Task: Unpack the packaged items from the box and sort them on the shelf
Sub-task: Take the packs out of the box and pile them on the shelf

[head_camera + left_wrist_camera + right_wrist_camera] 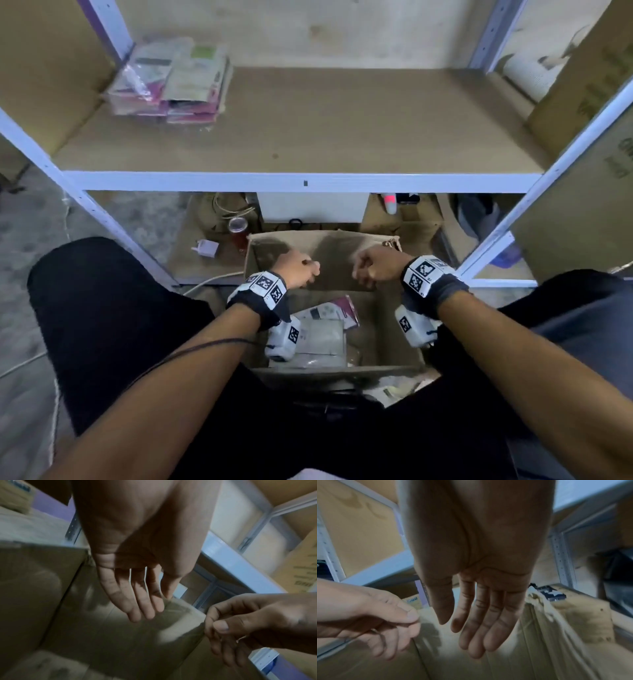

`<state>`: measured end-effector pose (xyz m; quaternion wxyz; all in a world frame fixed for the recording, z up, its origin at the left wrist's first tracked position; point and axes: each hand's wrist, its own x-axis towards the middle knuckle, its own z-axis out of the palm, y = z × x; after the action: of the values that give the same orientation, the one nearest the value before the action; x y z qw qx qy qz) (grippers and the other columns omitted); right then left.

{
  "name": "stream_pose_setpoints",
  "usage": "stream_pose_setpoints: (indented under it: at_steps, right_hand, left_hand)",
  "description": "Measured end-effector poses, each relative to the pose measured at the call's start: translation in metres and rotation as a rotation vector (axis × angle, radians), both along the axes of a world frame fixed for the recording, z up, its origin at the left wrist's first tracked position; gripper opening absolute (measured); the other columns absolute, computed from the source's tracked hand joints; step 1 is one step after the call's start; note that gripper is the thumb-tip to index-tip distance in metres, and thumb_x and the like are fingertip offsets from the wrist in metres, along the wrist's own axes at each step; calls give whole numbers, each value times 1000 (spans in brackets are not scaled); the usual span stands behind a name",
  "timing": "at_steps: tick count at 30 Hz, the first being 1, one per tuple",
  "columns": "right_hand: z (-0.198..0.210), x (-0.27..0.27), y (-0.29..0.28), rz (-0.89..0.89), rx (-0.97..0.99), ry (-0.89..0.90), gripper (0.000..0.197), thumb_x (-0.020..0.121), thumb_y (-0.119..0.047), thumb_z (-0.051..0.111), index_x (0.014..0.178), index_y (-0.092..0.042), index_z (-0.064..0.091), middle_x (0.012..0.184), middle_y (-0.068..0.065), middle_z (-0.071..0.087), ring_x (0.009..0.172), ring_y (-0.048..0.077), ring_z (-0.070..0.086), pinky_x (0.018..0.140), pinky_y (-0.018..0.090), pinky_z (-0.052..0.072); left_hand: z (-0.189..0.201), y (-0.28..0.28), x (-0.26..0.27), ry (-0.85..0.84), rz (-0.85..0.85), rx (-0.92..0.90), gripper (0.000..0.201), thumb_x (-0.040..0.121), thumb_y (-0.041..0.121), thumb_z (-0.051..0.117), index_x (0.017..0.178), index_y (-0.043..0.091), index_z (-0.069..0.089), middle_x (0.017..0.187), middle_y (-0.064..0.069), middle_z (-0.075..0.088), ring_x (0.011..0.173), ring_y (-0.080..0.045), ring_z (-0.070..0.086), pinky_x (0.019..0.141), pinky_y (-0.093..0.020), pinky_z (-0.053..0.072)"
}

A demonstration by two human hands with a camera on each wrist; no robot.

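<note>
Both our hands hang over the cardboard box, the left hand and right hand empty, fingers loose and uncurled. Packaged items lie on the box's floor below them; others sit stacked on the shelf beyond the box. We judge we are between picks: next we reach down and grip a packet.

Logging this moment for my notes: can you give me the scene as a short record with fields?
left hand: over the open box, fingers relaxed, holding nothing
right hand: over the box, fingers relaxed, holding nothing
box: cardboard, open, on the floor before the shelf
packaged items in box: several left, one with a magenta edge
stack on shelf: packaged items at the back left
shelf: board with white metal frame
</note>
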<state>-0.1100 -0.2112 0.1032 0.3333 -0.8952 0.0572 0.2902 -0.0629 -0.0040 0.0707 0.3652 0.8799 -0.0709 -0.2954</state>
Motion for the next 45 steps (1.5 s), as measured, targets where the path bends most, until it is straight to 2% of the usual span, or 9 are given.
stream_pose_setpoints:
  at_steps: [6,13,18,23,26,28,33,41,45]
  right_hand:
    - [-63,15,16,38,9,157,20,93,-1,50,99,-8,67,98,12,73,92,28,72,83,41,61]
    - [-123,42,47,138,-47,258,20,93,-14,57,100,-3,73,96,15,76,82,29,74,74,37,60]
    - [-160,52,60,311,-252,192,31,94,-24,54,102,-2,73,103,18,73,94,33,71,85,40,58]
    - [-198,58,74,282,-358,154,30,97,-22,52,115,-6,69,123,17,66,115,33,62,102,40,47]
    - [-212,65,78,241,-358,137,31,96,-28,57,117,-9,69,127,15,65,119,30,61,106,40,44]
    - [-219,68,82,264,-310,142,33,98,-24,55,124,-7,66,131,16,63,121,30,60,101,36,47]
    - [-232,66,87,370,-296,173,35,99,-8,48,131,-7,61,135,17,60,123,31,58,103,41,47]
    - [-242,57,87,343,-282,202,30,98,-5,49,124,1,62,132,19,61,122,30,58,104,35,45]
    - [-245,49,83,331,-240,260,45,100,-10,49,143,1,44,147,18,48,135,29,48,111,34,36]
  left_hand:
    - [-57,2,12,169,0,96,26,98,25,59,98,4,76,102,-13,76,82,-23,69,89,-36,58]
    - [-82,13,34,179,36,249,31,96,21,55,107,-1,73,114,-20,71,108,-36,66,95,-40,54]
    - [-95,20,43,207,76,249,31,97,16,52,110,-5,71,114,-25,69,107,-39,65,94,-43,53]
    - [-100,25,46,174,106,310,32,99,15,49,112,-7,69,120,-23,67,112,-36,62,95,-39,50]
    - [-100,25,44,146,101,324,37,102,22,45,124,0,65,132,-20,62,124,-34,56,105,-39,43]
    - [-99,25,44,125,91,329,37,100,25,48,119,0,67,126,-20,65,120,-34,58,103,-39,45]
    - [-102,22,50,85,55,359,33,97,25,47,109,5,70,122,-15,67,122,-29,57,109,-38,40]
    - [-103,25,48,137,95,349,31,97,19,54,115,-1,68,124,-21,65,118,-36,58,97,-39,47]
    - [-100,24,49,173,132,361,32,97,20,55,118,1,67,126,-20,65,119,-36,58,101,-40,49]
